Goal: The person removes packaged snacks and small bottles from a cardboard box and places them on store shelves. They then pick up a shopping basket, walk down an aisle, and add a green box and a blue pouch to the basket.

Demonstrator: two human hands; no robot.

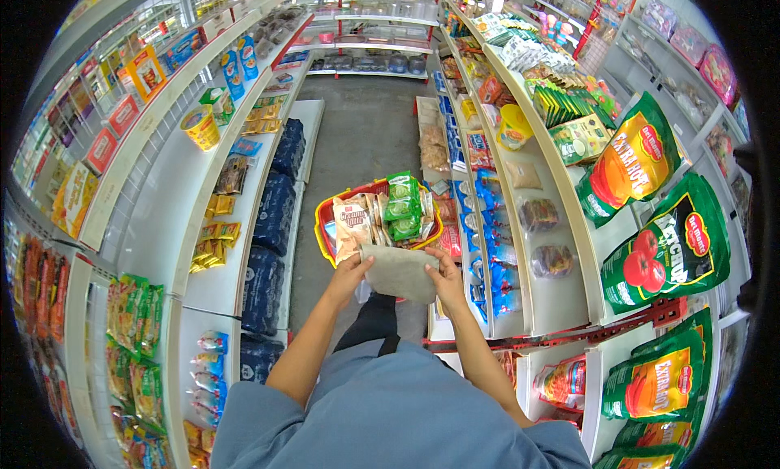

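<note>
A folded grey-beige cloth (pixel 400 273) is stretched between both hands in front of my body. My left hand (pixel 351 275) pinches its left edge, thumb on top. At the opposite edge, my right hand (pixel 446 278) grips the cloth near its upper corner. Just beyond the cloth is a red and yellow shopping basket (pixel 326 228). It holds tan drink-mix packs (pixel 354 220) on the left and green sachet strips (pixel 402 204) on the right. The cloth hides part of the basket's near side.
Store shelves line both sides of the grey aisle floor (pixel 359 122). Large ketchup pouches (pixel 670 246) stand on the right shelf; dark blue wrapped packs (pixel 274 213) fill the low left shelf. A yellow cup (pixel 201 128) stands on the upper left shelf. More shelving crosses the far end.
</note>
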